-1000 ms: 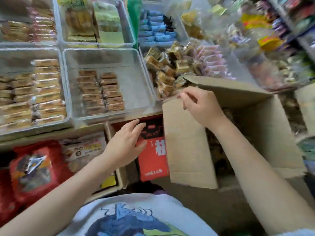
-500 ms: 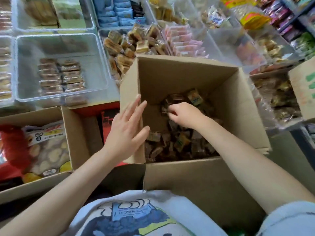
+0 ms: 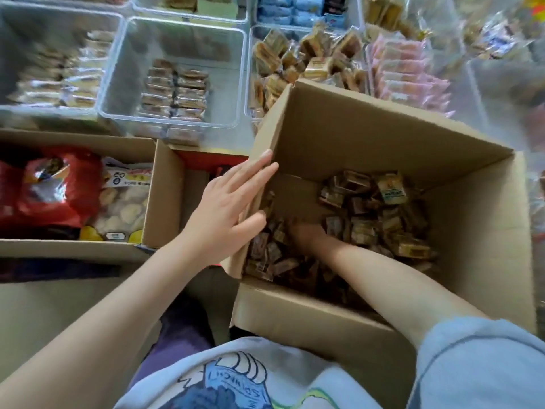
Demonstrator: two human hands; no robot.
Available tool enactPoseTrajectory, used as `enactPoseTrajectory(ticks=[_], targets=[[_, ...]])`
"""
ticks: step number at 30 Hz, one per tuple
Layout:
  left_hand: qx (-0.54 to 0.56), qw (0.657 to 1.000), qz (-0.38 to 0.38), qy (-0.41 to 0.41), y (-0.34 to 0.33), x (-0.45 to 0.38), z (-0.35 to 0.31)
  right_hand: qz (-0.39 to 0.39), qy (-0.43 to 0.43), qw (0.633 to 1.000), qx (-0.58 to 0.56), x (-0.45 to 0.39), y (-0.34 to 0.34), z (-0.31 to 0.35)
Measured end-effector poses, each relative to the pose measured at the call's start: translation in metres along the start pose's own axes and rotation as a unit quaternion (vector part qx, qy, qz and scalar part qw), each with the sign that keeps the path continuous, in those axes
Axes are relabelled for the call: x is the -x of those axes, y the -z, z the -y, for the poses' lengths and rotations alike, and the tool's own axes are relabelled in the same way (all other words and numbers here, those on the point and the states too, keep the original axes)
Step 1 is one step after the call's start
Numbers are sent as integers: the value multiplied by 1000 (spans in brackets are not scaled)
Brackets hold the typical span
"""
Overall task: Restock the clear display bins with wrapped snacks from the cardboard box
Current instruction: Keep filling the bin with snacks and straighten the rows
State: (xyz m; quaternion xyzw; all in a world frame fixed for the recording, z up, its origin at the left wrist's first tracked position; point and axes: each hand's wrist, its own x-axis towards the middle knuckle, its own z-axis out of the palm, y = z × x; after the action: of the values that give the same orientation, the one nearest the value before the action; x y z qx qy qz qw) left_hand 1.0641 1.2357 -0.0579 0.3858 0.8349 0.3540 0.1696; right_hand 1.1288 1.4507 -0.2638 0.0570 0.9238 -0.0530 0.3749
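At the far left we saw a second carton (image 3: 73, 137) holding a red bag (image 3: 56, 187) and a pale bag of round biscuits (image 3: 124, 205). Above it stood the clear display bins (image 3: 180, 75), the nearest one holding two short rows of wrapped bars near its front. Our left hand (image 3: 227, 208) lay flat against the outside of the cardboard box (image 3: 368, 143), its fingers straight along the left flap, gripping nothing. Inside the box lay the wrapped snacks (image 3: 377, 214) in a brown heap. Our right hand (image 3: 306, 231) was sunk among them; we could not tell whether its fingers were curled on any.
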Motion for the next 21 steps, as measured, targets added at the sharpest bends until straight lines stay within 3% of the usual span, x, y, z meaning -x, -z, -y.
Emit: enactPoseTrajectory(ticks=[2,3,4,6,8,9,12,14,16,19,21], targets=[[3,1000,-2,0,-1,-1,1,22,4,995,-96,0,6,-9],[3,1000,-4,-1,-2,-1,0,37,-4,980,-195,5,16,-15],[4,1000,-3,0,-3,-1,0,43,-17,945,-325,14,29,-21],[11,1000,1,3,-5,0,1,77,-41,822,-563,35,57,-32],[17,1000,5,1,-4,0,2,129,-16,695,-707,60,87,-39],[16,1000,7,-2,-3,0,3,141,14,650,-747,75,101,-40],[2,1000,13,-11,1,0,4,112,96,576,-804,112,140,-33],[1,1000,11,-10,5,0,4,63,139,557,-817,129,164,-23],[21,1000,10,10,12,2,9,19,179,560,-809,142,188,-8],[27,998,1,58,35,2,37,-20,223,585,-780,152,225,27],[0,996,-11,89,59,2,64,-48,225,625,-746,145,248,56]])
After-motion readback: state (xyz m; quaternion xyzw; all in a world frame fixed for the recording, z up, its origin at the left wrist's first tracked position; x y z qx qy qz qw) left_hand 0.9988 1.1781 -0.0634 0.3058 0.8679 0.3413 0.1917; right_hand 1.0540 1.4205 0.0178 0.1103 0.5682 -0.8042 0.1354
